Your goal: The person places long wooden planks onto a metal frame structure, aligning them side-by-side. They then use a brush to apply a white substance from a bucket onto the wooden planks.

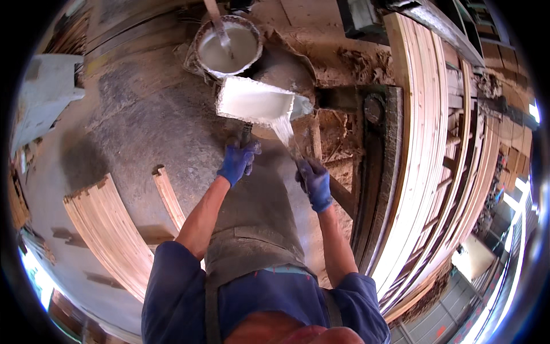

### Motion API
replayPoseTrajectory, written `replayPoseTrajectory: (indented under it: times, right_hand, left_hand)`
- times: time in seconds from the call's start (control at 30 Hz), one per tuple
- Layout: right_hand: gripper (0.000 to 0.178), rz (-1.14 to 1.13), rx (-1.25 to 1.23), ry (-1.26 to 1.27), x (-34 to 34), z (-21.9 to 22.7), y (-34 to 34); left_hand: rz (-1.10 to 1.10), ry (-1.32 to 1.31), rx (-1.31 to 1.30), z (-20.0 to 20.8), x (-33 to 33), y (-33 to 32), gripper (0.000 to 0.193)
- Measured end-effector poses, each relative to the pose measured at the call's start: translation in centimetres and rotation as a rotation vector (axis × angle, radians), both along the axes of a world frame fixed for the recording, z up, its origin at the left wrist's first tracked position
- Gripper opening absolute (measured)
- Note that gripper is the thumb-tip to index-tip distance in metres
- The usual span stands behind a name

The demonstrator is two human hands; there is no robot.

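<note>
A dark handle (246, 135) is gripped in my blue-gloved left hand (237, 161). It joins a box-shaped trough (252, 102) thickly coated in white, which is held level in front of me. My right hand (314, 182), gloved in blue too, is closed around a brush (285, 131) smeared with white. The brush's wet end touches the trough's right corner. Just beyond the trough stands a round bucket (258, 51) of white liquid, its rim crusted. A flat stick (216, 23) leans in it, dipped into the liquid.
On my right, long pale boards (427, 143) lie stacked beside a dark metal rail (375, 160). Grooved boards (112, 232) and a narrow strip (169, 195) are at my left. A pale grey machine part (46, 97) stands far left. The floor (137, 114) is worn and stained.
</note>
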State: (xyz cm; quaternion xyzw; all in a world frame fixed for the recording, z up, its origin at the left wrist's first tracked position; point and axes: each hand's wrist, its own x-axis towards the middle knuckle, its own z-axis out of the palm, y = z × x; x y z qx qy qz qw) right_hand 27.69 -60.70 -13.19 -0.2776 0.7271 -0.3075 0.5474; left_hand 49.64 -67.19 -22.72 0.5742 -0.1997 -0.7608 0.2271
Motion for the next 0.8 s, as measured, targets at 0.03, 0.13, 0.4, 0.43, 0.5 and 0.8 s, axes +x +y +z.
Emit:
replayPoseTrajectory:
  times: [0.03,0.13,0.4,0.43,0.5,0.8]
  right_hand:
    - [0.018,-0.123,0.069,-0.032,0.3,2.6,0.3]
    - [0.020,-0.199,0.045,0.020,-2.7,1.7,2.9]
    - [0.032,0.007,-0.247,0.506,-2.3,-12.3,-9.6]
    - [0.032,-0.020,-0.199,0.444,-2.6,-14.2,-10.7]
    - [0.030,-0.064,-0.144,0.291,-2.7,-15.4,-12.5]
    - [0.031,0.454,-0.829,0.629,6.6,-1.1,-13.7]
  left_hand:
    - [-0.036,-0.005,-0.021,-0.7,-0.1,-0.7,0.021]
    - [0.020,0.169,0.072,-1.3,0.9,-3.0,0.023]
    - [0.105,-0.026,-0.020,3.1,6.3,-7.4,0.022]
    - [0.101,-0.040,-0.010,3.2,7.0,-7.2,0.023]
    - [0.116,-0.073,0.009,3.4,8.2,-6.9,0.024]
    - [0.154,-0.056,0.130,1.5,5.9,-5.6,0.022]
